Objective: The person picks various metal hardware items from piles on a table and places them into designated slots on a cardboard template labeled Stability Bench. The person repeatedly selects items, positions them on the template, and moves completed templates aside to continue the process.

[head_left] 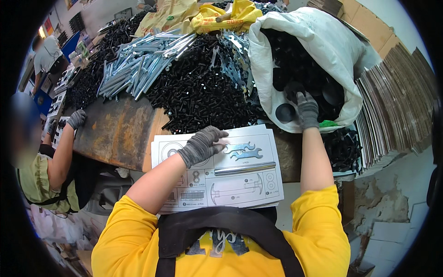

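Yellow-sleeved arms reach fwd over a printed parts sheet [230, 177]: gloved left hand [201, 145] rests loosely curled on its top edge, grasping nothing, w/ two flat wrenches [243, 151] just right of its fingertips and a steel rod [244, 169] below those. Gloved right hand [307, 110] is in the white sack [323, 51] (grip state cannot be told), a black round cap [285, 112] touching its left side.
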`<state>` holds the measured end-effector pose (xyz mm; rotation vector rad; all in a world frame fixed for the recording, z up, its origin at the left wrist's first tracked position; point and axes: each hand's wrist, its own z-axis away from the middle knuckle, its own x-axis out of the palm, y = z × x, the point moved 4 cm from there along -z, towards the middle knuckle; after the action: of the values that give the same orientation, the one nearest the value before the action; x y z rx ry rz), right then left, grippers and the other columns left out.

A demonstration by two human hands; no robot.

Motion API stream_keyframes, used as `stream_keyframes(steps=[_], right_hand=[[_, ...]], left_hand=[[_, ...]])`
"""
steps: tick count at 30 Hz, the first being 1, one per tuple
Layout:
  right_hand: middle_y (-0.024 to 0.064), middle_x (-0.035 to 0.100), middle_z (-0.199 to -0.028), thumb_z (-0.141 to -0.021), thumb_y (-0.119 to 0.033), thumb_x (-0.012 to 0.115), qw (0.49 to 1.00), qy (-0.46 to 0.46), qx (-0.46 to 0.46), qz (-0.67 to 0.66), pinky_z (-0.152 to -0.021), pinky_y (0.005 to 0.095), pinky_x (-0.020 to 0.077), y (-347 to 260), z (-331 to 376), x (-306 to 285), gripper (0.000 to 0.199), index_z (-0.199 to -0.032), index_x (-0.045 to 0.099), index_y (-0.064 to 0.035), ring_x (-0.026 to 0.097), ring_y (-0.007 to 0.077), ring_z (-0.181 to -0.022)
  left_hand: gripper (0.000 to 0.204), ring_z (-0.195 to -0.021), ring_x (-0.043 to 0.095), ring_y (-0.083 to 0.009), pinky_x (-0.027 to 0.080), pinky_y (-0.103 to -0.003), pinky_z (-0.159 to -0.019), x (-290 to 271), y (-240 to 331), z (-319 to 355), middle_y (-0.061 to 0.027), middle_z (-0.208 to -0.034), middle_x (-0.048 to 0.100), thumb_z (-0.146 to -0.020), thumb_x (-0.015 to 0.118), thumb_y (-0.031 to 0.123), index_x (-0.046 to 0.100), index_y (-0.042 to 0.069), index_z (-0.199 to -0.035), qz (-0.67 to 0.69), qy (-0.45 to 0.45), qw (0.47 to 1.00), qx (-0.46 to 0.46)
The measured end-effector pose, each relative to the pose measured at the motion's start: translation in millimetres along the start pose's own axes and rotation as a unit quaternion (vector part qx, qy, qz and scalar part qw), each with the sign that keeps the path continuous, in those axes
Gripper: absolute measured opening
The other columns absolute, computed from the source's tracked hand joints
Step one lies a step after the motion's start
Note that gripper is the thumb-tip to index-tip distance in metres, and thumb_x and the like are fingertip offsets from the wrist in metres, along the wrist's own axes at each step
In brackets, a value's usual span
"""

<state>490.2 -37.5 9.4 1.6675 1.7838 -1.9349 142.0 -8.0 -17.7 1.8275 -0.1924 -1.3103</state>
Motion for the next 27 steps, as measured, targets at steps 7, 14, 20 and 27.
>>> stream_keyframes(steps=[7, 14, 20, 27], right_hand=[[0.0179, 0.055, -0.109, -0.079, -0.020, 0.060, 0.634, -0.363, 0.160, -0.664, -0.085, 0.0453, 0.0482, -120.1, 126.1, 51.4, 0.044, -0.114, 0.046, 0.0032, 0.056, 0.0299, -0.099], [0.0034, 0.059, -0.077, -0.083, -0.024, 0.056, 0.852, -0.469, 0.104, -0.209, -0.047, 0.0195, 0.0454, -163.3, 175.1, 96.5, 0.028, -0.108, 0.056, -0.0108, 0.056, 0.0103, -0.060], [0.0168, 0.059, -0.095, -0.082, -0.030, 0.054, 0.892, -0.298, -0.263, 0.214, -0.068, 0.0370, 0.0498, -169.9, 178.9, 140.3, 0.034, -0.112, 0.054, -0.0136, 0.061, 0.0283, -0.077], [0.0133, 0.057, -0.100, -0.078, -0.028, 0.058, 0.822, -0.430, -0.330, 0.174, -0.083, 0.0375, 0.0438, -180.0, 204.9, 133.1, 0.034, -0.106, 0.056, -0.0088, 0.055, 0.0282, -0.094]], left_hand=[[0.054, -0.106, 0.050, -0.0188, 0.043, -0.031, -0.089, -41.7, 16.9, 10.3, -0.0089, -0.116, 0.050, -0.078, 0.060, 0.007, 0.037, 0.003, -0.126, 0.301, 0.142, 0.943, 0.005], [0.030, -0.092, 0.057, -0.0151, 0.046, -0.028, -0.082, -95.0, -29.6, 73.2, -0.0069, -0.100, 0.061, -0.082, 0.053, 0.004, 0.053, 0.005, -0.112, 0.146, 0.150, 0.966, -0.149], [0.035, -0.094, 0.056, -0.0256, 0.044, -0.035, -0.085, -92.3, -47.6, 104.0, -0.0117, -0.099, 0.058, -0.075, 0.062, 0.014, 0.056, 0.008, -0.109, -0.222, 0.140, 0.955, -0.136], [0.036, -0.090, 0.057, -0.0261, 0.046, -0.034, -0.081, -70.7, -30.5, 109.3, -0.0102, -0.097, 0.058, -0.072, 0.066, 0.017, 0.058, 0.008, -0.105, -0.212, 0.014, 0.973, -0.096]])
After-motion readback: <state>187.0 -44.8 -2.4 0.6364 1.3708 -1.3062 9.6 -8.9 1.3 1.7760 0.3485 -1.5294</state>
